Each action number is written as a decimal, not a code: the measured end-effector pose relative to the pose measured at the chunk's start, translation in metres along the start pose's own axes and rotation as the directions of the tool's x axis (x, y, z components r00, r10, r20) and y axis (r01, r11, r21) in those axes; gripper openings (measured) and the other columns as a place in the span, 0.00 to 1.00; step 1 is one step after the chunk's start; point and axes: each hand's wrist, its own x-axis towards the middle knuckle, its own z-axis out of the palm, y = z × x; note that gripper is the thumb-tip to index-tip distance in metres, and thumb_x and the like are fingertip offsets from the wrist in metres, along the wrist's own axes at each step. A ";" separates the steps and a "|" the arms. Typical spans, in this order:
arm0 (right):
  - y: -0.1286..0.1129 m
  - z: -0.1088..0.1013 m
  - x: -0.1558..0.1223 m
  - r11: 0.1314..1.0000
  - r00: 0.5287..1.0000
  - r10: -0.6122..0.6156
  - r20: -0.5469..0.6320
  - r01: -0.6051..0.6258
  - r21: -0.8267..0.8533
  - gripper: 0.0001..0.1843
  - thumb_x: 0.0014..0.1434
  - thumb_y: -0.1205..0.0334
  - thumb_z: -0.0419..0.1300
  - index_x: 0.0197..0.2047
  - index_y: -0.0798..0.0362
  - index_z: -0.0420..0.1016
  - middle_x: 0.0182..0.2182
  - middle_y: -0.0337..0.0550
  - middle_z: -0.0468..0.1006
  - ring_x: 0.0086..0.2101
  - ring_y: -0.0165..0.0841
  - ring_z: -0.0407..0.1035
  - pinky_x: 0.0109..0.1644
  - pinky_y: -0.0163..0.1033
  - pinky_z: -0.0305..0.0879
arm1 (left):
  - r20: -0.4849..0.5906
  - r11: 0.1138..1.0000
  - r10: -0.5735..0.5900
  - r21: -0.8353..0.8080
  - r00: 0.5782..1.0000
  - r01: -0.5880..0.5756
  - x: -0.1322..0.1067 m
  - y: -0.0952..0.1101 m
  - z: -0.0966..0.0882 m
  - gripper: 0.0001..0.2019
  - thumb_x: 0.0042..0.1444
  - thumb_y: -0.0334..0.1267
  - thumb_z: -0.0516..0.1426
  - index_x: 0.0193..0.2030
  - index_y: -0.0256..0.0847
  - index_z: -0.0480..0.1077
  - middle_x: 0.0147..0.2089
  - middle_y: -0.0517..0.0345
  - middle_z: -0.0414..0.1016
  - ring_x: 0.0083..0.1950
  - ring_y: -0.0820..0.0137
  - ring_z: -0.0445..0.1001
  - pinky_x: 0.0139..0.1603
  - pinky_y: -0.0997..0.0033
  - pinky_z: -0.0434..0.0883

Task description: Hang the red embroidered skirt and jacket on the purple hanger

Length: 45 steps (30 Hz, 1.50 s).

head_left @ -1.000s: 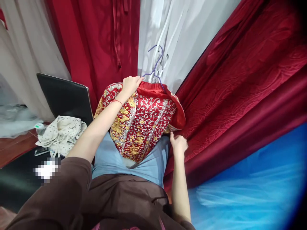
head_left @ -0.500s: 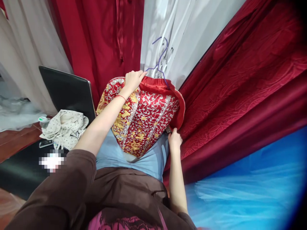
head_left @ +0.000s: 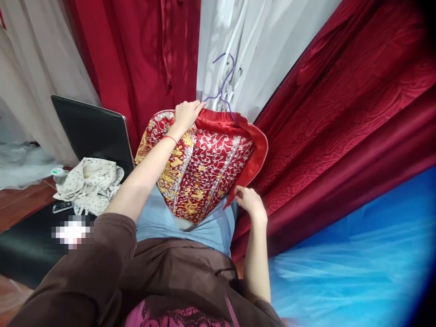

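A red jacket (head_left: 211, 168) with gold and silver embroidery hangs in front of my legs, its plain red lining showing along the upper and right edges. A purple wire hanger (head_left: 222, 88) sticks up out of its neck opening, hook to the top. My left hand (head_left: 187, 114) is closed on the top of the jacket, just left of the hanger, with its fingertips by the hanger's arm. Lower down on the right, my right hand (head_left: 251, 200) pinches the turned-out red edge of the jacket between thumb and fingers.
On the left stands a black chair (head_left: 95, 131); a white dotted cloth (head_left: 91, 181), a phone (head_left: 62, 207) and a green-capped bottle (head_left: 59, 175) lie on its seat. Dark red fabric (head_left: 340, 122) hangs at right, above blue tulle (head_left: 357, 263). White fabric hangs behind the hanger.
My right hand has turned and shifted slightly right and down, drawing the jacket's edge outward so more red lining shows. My left hand keeps its hold at the top.
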 end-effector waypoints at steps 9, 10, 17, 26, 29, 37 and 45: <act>-0.021 -0.081 0.068 0.970 0.713 0.242 -0.658 -0.196 0.144 0.34 0.61 0.47 0.56 0.64 0.60 0.59 0.53 0.62 0.73 0.46 0.46 0.74 0.40 0.41 0.65 | -0.023 0.999 0.008 0.051 1.000 -0.007 0.000 0.000 0.003 0.31 0.69 0.55 0.35 0.47 0.44 0.76 0.45 0.44 0.79 0.49 0.58 0.74 0.44 0.65 0.61; -0.019 -0.092 0.078 0.962 0.727 0.264 -0.634 -0.243 0.122 0.31 0.62 0.50 0.56 0.63 0.62 0.62 0.54 0.64 0.72 0.47 0.48 0.73 0.43 0.43 0.66 | -0.020 0.999 0.005 0.050 1.000 -0.004 0.000 0.000 0.003 0.31 0.69 0.55 0.35 0.48 0.44 0.76 0.45 0.44 0.79 0.49 0.57 0.74 0.44 0.65 0.61; -0.031 -0.131 0.085 0.940 0.761 0.331 -0.558 -0.318 0.123 0.22 0.66 0.61 0.46 0.50 0.62 0.78 0.44 0.66 0.78 0.46 0.51 0.75 0.50 0.51 0.68 | 0.025 0.998 -0.064 0.003 0.998 0.064 -0.002 0.013 -0.001 0.32 0.69 0.55 0.36 0.48 0.40 0.77 0.47 0.40 0.79 0.51 0.55 0.74 0.47 0.63 0.62; -0.163 -0.064 0.075 0.995 0.910 -0.079 -0.406 0.048 -0.085 0.21 0.66 0.69 0.43 0.49 0.67 0.75 0.41 0.64 0.80 0.43 0.45 0.78 0.44 0.41 0.71 | 0.018 0.993 -0.113 -0.013 0.993 0.113 -0.008 0.022 -0.014 0.32 0.69 0.56 0.37 0.48 0.38 0.77 0.47 0.39 0.79 0.51 0.54 0.75 0.48 0.62 0.63; -0.163 -0.070 0.072 1.000 0.853 -0.021 -0.521 0.016 -0.013 0.25 0.70 0.59 0.39 0.46 0.63 0.76 0.38 0.62 0.80 0.40 0.44 0.78 0.43 0.42 0.71 | 0.037 0.995 -0.099 -0.011 0.994 0.100 -0.007 0.018 -0.015 0.31 0.69 0.56 0.38 0.47 0.40 0.76 0.46 0.42 0.80 0.50 0.54 0.75 0.48 0.62 0.65; -0.130 -0.064 0.096 0.988 0.891 0.143 -0.431 -0.155 0.007 0.23 0.65 0.52 0.50 0.47 0.63 0.76 0.41 0.65 0.79 0.43 0.48 0.77 0.46 0.46 0.69 | 0.012 0.999 0.048 -0.023 0.999 -0.048 -0.035 -0.009 -0.011 0.24 0.63 0.38 0.51 0.64 0.34 0.59 0.64 0.38 0.66 0.66 0.52 0.62 0.66 0.58 0.56; -0.106 -0.131 0.132 0.998 0.810 0.015 -0.587 0.024 0.058 0.21 0.65 0.55 0.50 0.53 0.59 0.72 0.46 0.61 0.78 0.47 0.47 0.73 0.50 0.47 0.66 | 0.012 0.962 -0.235 0.146 0.972 0.231 -0.047 -0.012 -0.014 0.31 0.56 0.43 0.57 0.63 0.27 0.59 0.64 0.29 0.64 0.65 0.45 0.61 0.63 0.52 0.61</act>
